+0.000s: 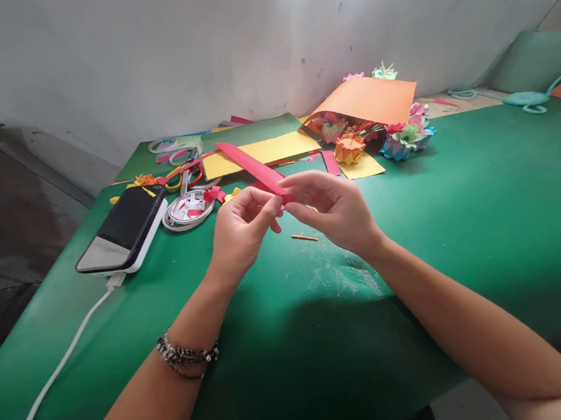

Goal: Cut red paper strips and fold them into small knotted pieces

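A long red paper strip (251,164) slants up and away from my fingers, above the green table. Its near end is pinched between my left hand (242,230) and my right hand (333,211), whose fingertips meet there. That end looks folded or rolled over, though my fingers cover part of it. Both hands are closed on the strip. Just below the right fingers lies a thin orange stick-like piece (304,237). Behind the left hand are rolls of tape (187,210) with paper scraps inside and small red cut pieces (214,194).
A phone on a white power bank (121,230) with a white cable (69,352) lies left. Scissors (184,180) and yellow paper (274,150) are behind. Folded paper flowers (406,140) under an orange sheet (364,99) stand back right on the green table (501,213), before a wall.
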`<state>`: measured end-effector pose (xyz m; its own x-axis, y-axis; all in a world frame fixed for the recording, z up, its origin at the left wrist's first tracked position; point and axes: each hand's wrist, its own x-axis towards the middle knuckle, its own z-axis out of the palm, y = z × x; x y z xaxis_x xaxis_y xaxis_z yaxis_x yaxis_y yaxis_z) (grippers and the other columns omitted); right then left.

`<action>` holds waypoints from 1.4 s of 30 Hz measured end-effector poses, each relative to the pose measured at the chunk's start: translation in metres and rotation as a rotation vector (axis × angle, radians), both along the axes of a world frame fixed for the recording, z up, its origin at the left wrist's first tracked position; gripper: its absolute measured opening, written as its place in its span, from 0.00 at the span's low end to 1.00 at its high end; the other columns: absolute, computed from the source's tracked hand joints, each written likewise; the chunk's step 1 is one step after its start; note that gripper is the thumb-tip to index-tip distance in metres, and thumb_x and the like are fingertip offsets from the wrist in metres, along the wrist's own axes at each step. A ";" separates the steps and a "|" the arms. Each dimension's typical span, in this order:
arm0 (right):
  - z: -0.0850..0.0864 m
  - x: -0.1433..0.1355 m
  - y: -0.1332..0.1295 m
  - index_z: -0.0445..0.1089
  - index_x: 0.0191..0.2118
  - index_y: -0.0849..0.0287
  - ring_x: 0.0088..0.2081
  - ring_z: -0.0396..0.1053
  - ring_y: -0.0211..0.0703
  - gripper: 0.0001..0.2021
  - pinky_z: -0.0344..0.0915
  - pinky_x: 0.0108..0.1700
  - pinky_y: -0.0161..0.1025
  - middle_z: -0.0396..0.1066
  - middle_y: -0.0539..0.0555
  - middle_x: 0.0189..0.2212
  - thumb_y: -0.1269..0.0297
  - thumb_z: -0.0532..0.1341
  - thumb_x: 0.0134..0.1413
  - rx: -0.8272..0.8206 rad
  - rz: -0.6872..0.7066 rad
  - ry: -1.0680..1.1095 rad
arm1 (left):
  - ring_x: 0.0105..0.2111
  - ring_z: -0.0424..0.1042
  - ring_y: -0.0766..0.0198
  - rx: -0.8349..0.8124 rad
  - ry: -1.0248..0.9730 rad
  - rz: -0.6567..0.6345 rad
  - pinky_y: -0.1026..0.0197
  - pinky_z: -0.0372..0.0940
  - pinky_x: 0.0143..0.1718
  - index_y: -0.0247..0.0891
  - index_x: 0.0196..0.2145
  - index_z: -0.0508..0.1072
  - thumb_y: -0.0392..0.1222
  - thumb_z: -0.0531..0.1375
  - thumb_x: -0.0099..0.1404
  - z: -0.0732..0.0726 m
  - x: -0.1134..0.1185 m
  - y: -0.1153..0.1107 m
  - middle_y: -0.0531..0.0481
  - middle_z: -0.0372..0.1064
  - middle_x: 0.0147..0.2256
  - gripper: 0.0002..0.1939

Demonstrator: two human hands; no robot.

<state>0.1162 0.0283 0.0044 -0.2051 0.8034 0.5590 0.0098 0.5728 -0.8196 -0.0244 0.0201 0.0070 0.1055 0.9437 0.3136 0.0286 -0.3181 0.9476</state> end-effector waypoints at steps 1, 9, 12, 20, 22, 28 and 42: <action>0.001 0.000 0.001 0.70 0.33 0.60 0.30 0.68 0.32 0.07 0.67 0.33 0.32 0.70 0.48 0.26 0.69 0.62 0.44 -0.023 -0.016 0.016 | 0.19 0.63 0.72 0.008 0.007 0.025 0.68 0.61 0.23 0.37 0.22 0.67 0.43 0.59 0.55 0.000 0.001 -0.001 0.56 0.63 0.18 0.09; 0.002 0.004 0.006 0.71 0.25 0.63 0.22 0.64 0.29 0.07 0.63 0.23 0.29 0.70 0.48 0.20 0.63 0.64 0.41 -0.206 -0.015 -0.042 | 0.20 0.67 0.71 0.112 0.136 0.131 0.68 0.61 0.22 0.37 0.23 0.69 0.41 0.59 0.54 -0.003 0.002 -0.003 0.54 0.69 0.22 0.06; 0.002 0.004 0.005 0.71 0.25 0.63 0.21 0.64 0.29 0.08 0.62 0.23 0.29 0.69 0.48 0.20 0.63 0.64 0.41 -0.217 -0.009 -0.038 | 0.19 0.65 0.72 0.090 0.136 0.129 0.68 0.61 0.22 0.37 0.22 0.68 0.40 0.59 0.55 -0.003 0.002 -0.002 0.55 0.68 0.22 0.07; 0.004 0.004 0.003 0.69 0.25 0.63 0.22 0.63 0.29 0.09 0.64 0.25 0.30 0.68 0.47 0.20 0.62 0.64 0.41 -0.335 0.109 0.064 | 0.19 0.62 0.73 -0.144 -0.061 -0.067 0.68 0.61 0.25 0.37 0.20 0.67 0.40 0.58 0.54 -0.002 -0.001 0.004 0.56 0.64 0.20 0.08; 0.004 0.004 0.004 0.69 0.26 0.63 0.22 0.65 0.29 0.09 0.65 0.26 0.31 0.69 0.47 0.21 0.62 0.65 0.41 -0.404 0.125 0.128 | 0.19 0.62 0.73 -0.146 -0.078 -0.072 0.67 0.61 0.25 0.37 0.23 0.69 0.42 0.58 0.54 -0.003 -0.002 0.005 0.56 0.65 0.22 0.07; 0.002 0.003 0.003 0.65 0.26 0.61 0.26 0.68 0.32 0.08 0.66 0.31 0.33 0.70 0.48 0.23 0.65 0.64 0.41 -0.514 0.108 0.254 | 0.23 0.67 0.72 0.008 0.070 -0.019 0.67 0.63 0.26 0.37 0.34 0.70 0.44 0.62 0.51 -0.007 0.002 0.004 0.52 0.69 0.31 0.12; -0.001 0.002 0.003 0.67 0.27 0.60 0.29 0.64 0.30 0.04 0.62 0.37 0.34 0.67 0.46 0.24 0.65 0.61 0.45 -0.501 0.151 0.212 | 0.25 0.69 0.70 0.590 0.512 0.285 0.67 0.63 0.28 0.36 0.35 0.72 0.38 0.59 0.58 -0.010 -0.001 0.000 0.52 0.73 0.30 0.06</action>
<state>0.1178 0.0312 0.0036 -0.2629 0.9517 0.1586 -0.2370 0.0957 -0.9668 -0.0253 0.0203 -0.0029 0.1514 0.6517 0.7433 0.5661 -0.6736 0.4753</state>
